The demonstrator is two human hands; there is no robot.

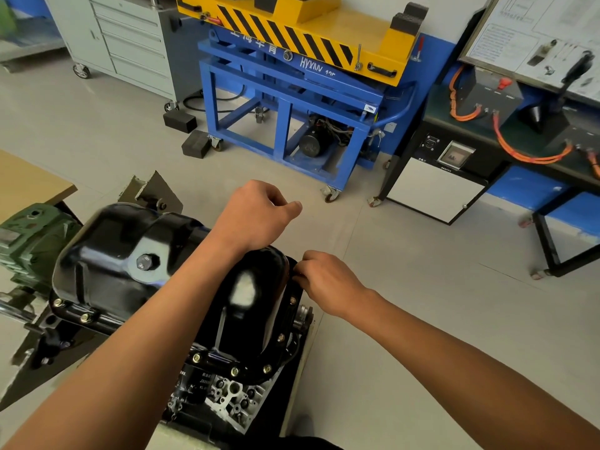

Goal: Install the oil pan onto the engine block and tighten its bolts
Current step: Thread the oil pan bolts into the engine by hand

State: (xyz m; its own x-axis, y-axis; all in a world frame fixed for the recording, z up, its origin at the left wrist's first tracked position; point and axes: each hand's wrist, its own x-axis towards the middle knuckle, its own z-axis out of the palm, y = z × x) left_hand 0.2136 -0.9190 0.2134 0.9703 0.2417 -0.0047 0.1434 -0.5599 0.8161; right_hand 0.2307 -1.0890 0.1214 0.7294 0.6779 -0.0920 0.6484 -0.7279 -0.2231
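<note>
- Oil pan (130,241), glossy black, sits on top of the engine block (233,397) at the lower left of the head view. Its flange (287,318) lies along the block's edge.
- Brass-coloured bolts (234,371) stand in the flange along the near side and up the right side. Two more show at the near-left corner, and a silver drain plug (145,262) sits on the pan's side wall.
- The person's right hand (328,282) is at the right edge of the flange, just beyond the last visible bolt there. Its fingers (300,276) are curled and bunched tight, tips pressed to the flange. Whatever they pinch is hidden beneath them.
- The left hand (256,216) hangs over the pan's far rounded end, clear of the metal. Its fingers are curled under and the thumb points right. It cannot be told whether the hand holds anything.
- The left forearm crosses above the middle of the pan.
- A green gearbox (32,241) stands just left of the pan.
- Well beyond, on the grey floor, are a blue lift cart (292,102) with a yellow-and-black striped top, a grey drawer cabinet (130,43) and a black bench (454,125) strung with orange cables (526,154).
</note>
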